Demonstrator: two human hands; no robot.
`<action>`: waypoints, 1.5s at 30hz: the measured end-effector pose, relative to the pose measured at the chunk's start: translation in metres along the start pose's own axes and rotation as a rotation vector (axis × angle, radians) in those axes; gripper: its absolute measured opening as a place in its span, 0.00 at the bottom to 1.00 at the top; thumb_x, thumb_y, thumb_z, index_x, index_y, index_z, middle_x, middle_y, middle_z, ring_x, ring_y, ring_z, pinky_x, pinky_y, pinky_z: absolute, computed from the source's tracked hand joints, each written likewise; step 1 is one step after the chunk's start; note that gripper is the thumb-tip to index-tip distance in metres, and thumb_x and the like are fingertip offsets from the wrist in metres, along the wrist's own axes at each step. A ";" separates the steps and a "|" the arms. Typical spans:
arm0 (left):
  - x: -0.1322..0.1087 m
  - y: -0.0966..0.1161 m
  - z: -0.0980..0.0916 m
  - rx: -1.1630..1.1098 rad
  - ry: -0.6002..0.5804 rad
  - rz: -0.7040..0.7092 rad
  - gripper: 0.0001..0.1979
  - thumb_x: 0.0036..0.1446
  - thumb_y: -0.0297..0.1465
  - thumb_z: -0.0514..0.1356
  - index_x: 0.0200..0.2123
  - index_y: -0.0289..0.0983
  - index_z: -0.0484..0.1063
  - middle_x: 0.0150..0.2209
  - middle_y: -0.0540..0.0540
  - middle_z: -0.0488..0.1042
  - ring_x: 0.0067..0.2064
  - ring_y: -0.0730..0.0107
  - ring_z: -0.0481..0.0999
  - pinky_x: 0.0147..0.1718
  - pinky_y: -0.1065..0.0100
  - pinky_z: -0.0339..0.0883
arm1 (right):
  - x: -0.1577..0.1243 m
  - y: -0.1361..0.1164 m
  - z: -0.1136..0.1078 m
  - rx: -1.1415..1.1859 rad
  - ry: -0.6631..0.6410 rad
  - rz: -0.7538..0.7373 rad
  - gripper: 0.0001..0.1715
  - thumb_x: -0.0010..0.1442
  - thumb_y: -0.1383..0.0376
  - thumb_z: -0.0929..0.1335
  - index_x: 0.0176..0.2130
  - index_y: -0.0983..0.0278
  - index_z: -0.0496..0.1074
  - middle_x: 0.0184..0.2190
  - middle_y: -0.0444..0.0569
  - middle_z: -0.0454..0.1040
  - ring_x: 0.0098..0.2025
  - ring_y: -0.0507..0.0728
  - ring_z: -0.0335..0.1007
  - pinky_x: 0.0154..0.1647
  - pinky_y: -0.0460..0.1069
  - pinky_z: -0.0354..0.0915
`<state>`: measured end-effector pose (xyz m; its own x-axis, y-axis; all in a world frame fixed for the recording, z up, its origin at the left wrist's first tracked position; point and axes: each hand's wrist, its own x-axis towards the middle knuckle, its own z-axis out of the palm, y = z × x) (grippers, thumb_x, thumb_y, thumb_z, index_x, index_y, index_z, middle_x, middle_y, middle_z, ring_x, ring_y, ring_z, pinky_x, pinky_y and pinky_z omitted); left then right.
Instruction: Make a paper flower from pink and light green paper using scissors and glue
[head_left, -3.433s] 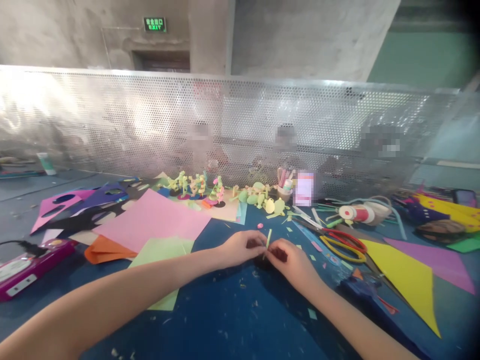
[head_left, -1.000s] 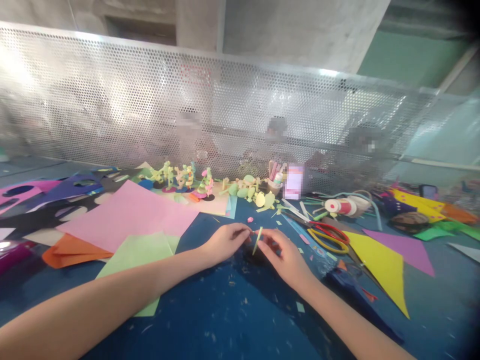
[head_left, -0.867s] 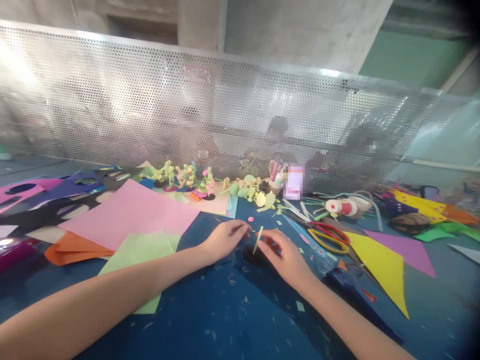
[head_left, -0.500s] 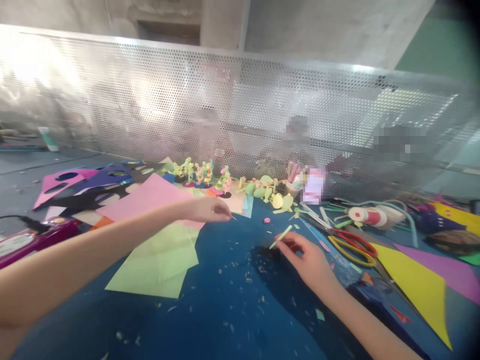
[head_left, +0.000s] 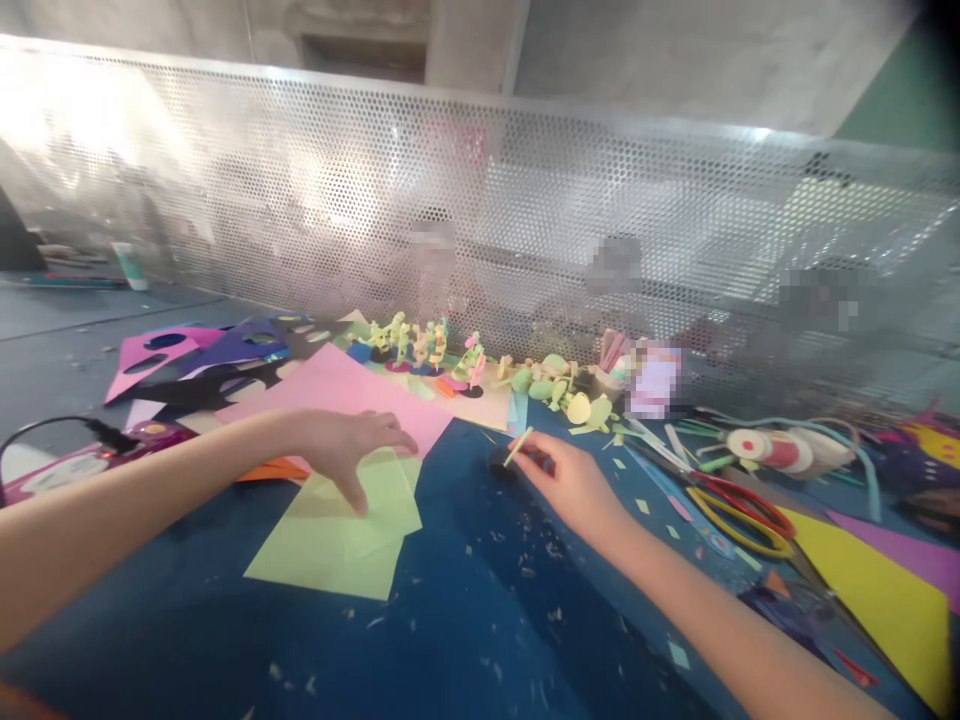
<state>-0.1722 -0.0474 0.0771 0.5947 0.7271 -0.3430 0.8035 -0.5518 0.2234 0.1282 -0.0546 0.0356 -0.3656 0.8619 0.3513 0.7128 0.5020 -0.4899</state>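
My left hand [head_left: 356, 447] is open, fingers apart, over light green foam sheets [head_left: 330, 565] that lie overlapped on the blue table. Its thumb is at the upper sheet, and a pink sheet [head_left: 330, 375] spreads just behind. Between the thumb and fingers of my right hand [head_left: 574, 482] is a thin pale green stick [head_left: 518, 447], held tilted. A dark round patch [head_left: 504, 463] shows at the stick's lower end; I cannot tell if it is a base or a shadow. Small foam figures [head_left: 420, 345] stand on discs beyond both hands.
Scissors with red and yellow handles [head_left: 742, 515] lie right of my right hand, near a white spool-like roll [head_left: 772, 450] and a yellow sheet [head_left: 870, 585]. Green foam pieces [head_left: 559, 385] are piled near the perforated metal panel [head_left: 375, 200]. A magenta device [head_left: 157, 437] with a cord sits left.
My left hand has come back toward me onto the green sheets, its fingers spreading from a closed pose. My right hand, still holding the stick, has shifted left and slightly away. The view has turned slightly.
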 end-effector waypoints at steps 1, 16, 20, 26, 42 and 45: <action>0.000 -0.001 0.001 -0.008 -0.004 -0.007 0.45 0.35 0.51 0.64 0.58 0.51 0.53 0.56 0.42 0.58 0.56 0.47 0.58 0.47 0.57 0.59 | 0.004 0.002 0.005 -0.004 -0.003 0.001 0.09 0.58 0.64 0.62 0.35 0.58 0.71 0.32 0.43 0.76 0.31 0.55 0.70 0.35 0.49 0.63; -0.001 -0.016 -0.023 -0.218 0.071 0.026 0.33 0.42 0.42 0.64 0.54 0.54 0.60 0.59 0.50 0.61 0.57 0.51 0.61 0.50 0.59 0.58 | -0.009 0.009 0.009 -0.042 -0.008 0.096 0.03 0.55 0.65 0.64 0.34 0.61 0.64 0.25 0.43 0.69 0.26 0.53 0.66 0.28 0.47 0.64; -0.002 -0.029 -0.040 -0.370 0.155 -0.122 0.30 0.43 0.43 0.63 0.53 0.53 0.62 0.59 0.49 0.60 0.53 0.51 0.66 0.42 0.63 0.66 | -0.019 0.008 0.010 -0.087 -0.005 0.084 0.01 0.55 0.66 0.64 0.31 0.61 0.63 0.25 0.43 0.68 0.27 0.54 0.66 0.28 0.48 0.63; 0.014 -0.056 -0.050 -0.539 0.325 -0.268 0.35 0.39 0.41 0.66 0.53 0.47 0.61 0.46 0.46 0.73 0.41 0.56 0.75 0.30 0.68 0.71 | -0.025 0.003 0.014 -0.148 -0.016 -0.007 0.04 0.56 0.67 0.64 0.35 0.61 0.67 0.34 0.48 0.70 0.38 0.58 0.67 0.37 0.52 0.64; 0.038 -0.116 -0.020 -0.567 1.079 -0.586 0.40 0.41 0.38 0.66 0.56 0.39 0.51 0.48 0.43 0.67 0.46 0.59 0.69 0.37 0.67 0.67 | -0.029 0.009 0.022 -0.191 0.052 -0.123 0.05 0.58 0.68 0.62 0.35 0.61 0.67 0.36 0.49 0.70 0.39 0.58 0.66 0.42 0.55 0.64; 0.030 -0.121 -0.022 -0.555 1.024 -0.570 0.45 0.39 0.41 0.66 0.58 0.39 0.47 0.46 0.44 0.66 0.45 0.57 0.68 0.36 0.64 0.66 | -0.030 0.008 0.021 -0.181 0.043 -0.118 0.05 0.58 0.68 0.62 0.35 0.61 0.68 0.36 0.49 0.70 0.40 0.58 0.65 0.42 0.55 0.64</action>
<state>-0.2514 0.0500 0.0597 -0.2813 0.9178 0.2802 0.7059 0.0001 0.7083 0.1325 -0.0744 0.0043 -0.4301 0.7920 0.4334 0.7637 0.5752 -0.2931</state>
